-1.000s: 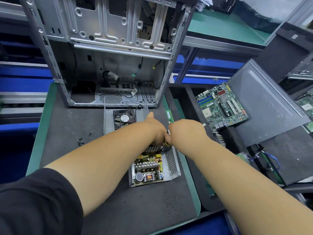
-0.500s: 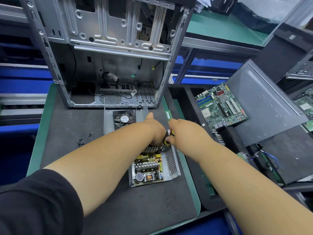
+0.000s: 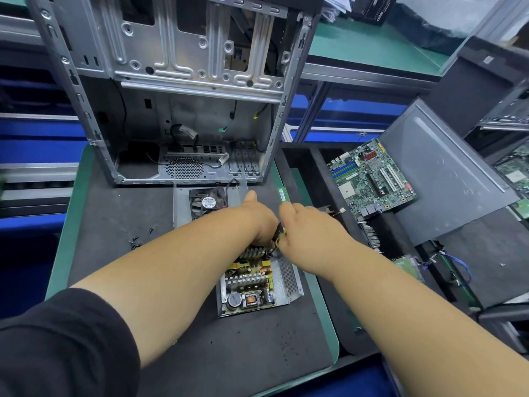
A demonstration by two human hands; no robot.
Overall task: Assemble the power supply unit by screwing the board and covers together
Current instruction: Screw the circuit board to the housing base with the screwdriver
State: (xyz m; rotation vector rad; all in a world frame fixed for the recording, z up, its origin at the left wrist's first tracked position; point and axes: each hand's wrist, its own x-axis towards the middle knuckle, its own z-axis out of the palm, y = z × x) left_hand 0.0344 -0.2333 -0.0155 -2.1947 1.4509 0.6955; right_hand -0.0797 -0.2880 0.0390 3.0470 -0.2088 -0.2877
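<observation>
PSU board sits in its open metal tray, center of mat. My left hand presses on the far heatsink to steady it; my right hand wraps a yellow-black screwdriver, tip at far-right corner. Fan cover waits beyond, loose screws to the left.

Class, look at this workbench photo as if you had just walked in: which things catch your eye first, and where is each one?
Two bare forearms reach to the centre, where the left hand and right hand meet over an open power supply unit on the dark mat. Behind it stands an empty computer case, its side open towards the camera. To the right, a green motherboard lies tilted in a black tray.
</observation>
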